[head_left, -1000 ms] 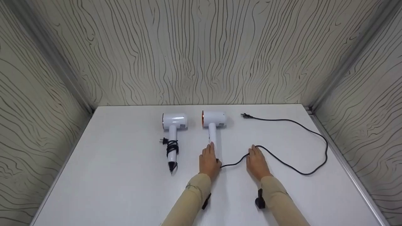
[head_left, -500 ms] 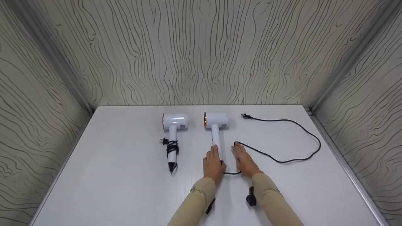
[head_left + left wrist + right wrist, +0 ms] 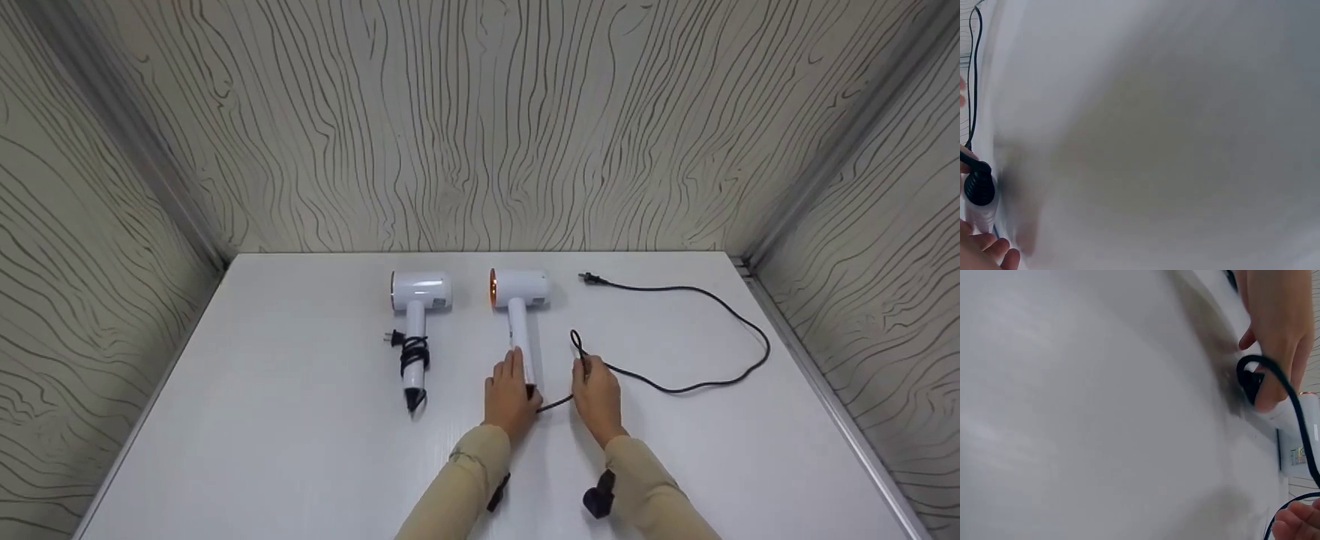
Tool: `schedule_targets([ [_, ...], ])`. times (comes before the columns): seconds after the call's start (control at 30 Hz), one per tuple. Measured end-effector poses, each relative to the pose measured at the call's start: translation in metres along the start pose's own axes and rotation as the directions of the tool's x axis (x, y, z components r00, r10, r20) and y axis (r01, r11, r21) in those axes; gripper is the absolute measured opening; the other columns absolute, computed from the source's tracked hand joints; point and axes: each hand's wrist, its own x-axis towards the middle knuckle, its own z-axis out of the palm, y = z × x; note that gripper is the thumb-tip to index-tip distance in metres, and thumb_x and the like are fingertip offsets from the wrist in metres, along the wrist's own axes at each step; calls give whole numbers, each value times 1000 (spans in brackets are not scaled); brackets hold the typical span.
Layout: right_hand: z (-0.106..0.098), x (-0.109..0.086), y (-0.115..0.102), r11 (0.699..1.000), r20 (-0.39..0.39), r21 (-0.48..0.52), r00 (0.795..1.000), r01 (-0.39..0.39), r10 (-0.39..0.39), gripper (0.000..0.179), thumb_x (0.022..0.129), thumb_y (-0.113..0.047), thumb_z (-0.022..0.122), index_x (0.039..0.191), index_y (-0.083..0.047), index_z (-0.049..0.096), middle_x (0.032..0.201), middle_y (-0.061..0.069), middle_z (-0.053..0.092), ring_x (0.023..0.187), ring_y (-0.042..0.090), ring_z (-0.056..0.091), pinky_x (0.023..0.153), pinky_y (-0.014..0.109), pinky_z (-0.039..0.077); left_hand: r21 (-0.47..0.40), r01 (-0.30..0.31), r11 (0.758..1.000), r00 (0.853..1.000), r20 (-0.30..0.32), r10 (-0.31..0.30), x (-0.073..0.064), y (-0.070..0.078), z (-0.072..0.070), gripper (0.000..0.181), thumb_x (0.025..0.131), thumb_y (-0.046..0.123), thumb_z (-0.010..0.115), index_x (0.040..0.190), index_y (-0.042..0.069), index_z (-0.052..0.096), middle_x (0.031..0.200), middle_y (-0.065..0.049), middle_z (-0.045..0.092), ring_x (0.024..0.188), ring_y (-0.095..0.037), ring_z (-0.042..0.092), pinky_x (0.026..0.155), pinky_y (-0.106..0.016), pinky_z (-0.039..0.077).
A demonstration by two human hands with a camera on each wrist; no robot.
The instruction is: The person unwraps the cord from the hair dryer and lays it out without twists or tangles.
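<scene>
In the head view my left hand (image 3: 511, 401) grips the lower handle of a white hair dryer (image 3: 519, 289) with an orange-rimmed nozzle. The left wrist view shows fingers around the handle, beside its black cord sleeve (image 3: 980, 188). To the right, my right hand (image 3: 598, 397) pinches the dryer's black cord (image 3: 694, 386), and a small loop of it stands up past the fingertips. From the hand the cord curves out right and back to its plug (image 3: 590, 278). Fingertips of the right hand show at the lower right of the right wrist view, beside the cord.
A second white hair dryer (image 3: 420, 291) lies to the left, its cord (image 3: 414, 354) wrapped round the handle and its plug (image 3: 394, 338) sticking out leftward. Both lie on a white table (image 3: 262, 420) enclosed by wood-patterned walls (image 3: 465, 135).
My left hand and its dryer have shifted slightly right. My right hand has come left toward the dryer with the cord, then back a little, and now pinches it into a small loop.
</scene>
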Motion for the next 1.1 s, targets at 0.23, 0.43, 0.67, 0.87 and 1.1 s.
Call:
schedule_targets([
  [0.23, -4, -21, -9, 995, -32, 79, 997, -63, 65, 20, 89, -1, 54, 104, 10, 61, 80, 19, 68, 70, 18, 60, 58, 21, 45, 23, 13, 1000, 1000, -18, -12, -2, 1, -1, 76, 85, 25, 69, 148, 4, 32, 148, -13, 46, 132, -27, 46, 104, -43, 45],
  [0.43, -2, -26, -8, 991, -29, 108, 996, -83, 86, 21, 88, 3, 56, 106, 12, 61, 79, 19, 66, 67, 13, 54, 56, 18, 42, 70, -4, 998, 996, -92, 11, -2, 0, 2, 74, 82, 24, 72, 145, 3, 37, 139, -12, 52, 126, -26, 50, 97, -41, 48],
  [0.67, 4, -12, 5, 982, -67, 103, 984, -159, 166, 28, 88, 3, 54, 114, 14, 55, 82, 23, 66, 69, 23, 60, 59, 23, 44, 16, 7, 1000, 996, -91, -6, -5, 6, 2, 67, 85, 17, 69, 143, 2, 39, 139, -15, 52, 127, -28, 50, 99, -43, 47],
  [0.87, 7, 2, 15, 961, -80, 113, 962, -253, 263, 26, 88, 2, 53, 112, 11, 49, 89, 28, 66, 78, 33, 64, 66, 33, 49, 51, -4, 999, 997, -82, 8, -6, 11, 3, 61, 88, 18, 66, 141, 1, 41, 139, -15, 52, 126, -28, 51, 99, -42, 48],
  [1.1, 11, 15, 17, 943, -62, 63, 942, -327, 331, 20, 87, 3, 51, 106, 11, 50, 100, 34, 64, 93, 42, 63, 79, 48, 52, 93, -25, 995, 998, -48, 30, 0, 16, 5, 61, 90, 22, 65, 143, 3, 40, 141, -14, 52, 126, -27, 51, 98, -41, 48],
])
